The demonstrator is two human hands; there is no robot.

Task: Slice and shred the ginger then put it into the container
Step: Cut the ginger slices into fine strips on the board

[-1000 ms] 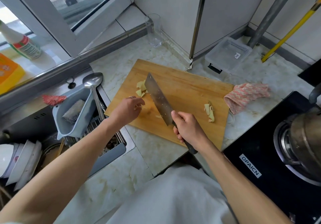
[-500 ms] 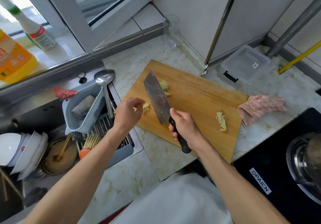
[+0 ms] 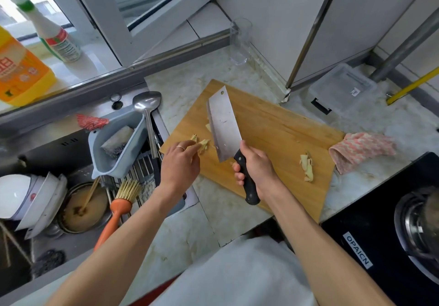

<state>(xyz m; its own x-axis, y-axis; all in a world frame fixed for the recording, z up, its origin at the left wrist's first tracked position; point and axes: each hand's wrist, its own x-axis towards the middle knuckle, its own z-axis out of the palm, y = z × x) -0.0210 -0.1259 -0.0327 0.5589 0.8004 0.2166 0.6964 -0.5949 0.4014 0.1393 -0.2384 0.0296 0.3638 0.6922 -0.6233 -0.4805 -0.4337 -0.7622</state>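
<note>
1. While your left hand (image 3: 181,163) reached, fingers extended, touching ginger slices (image 3: 203,143) on the cutting board (image 3: 273,134)
2. your right hand (image 3: 257,171) clutched the cleaver (image 3: 224,127) beside them
3. the container (image 3: 342,88) sat far right

A pale yellow ginger pile (image 3: 307,168) is lying on the honey-brown cutting board (image 3: 273,130); a pink-and-white zigzag cloth (image 3: 363,150) is sitting beside it; the cleaver (image 3: 224,125) is showing silver steel and a black handle.
</note>
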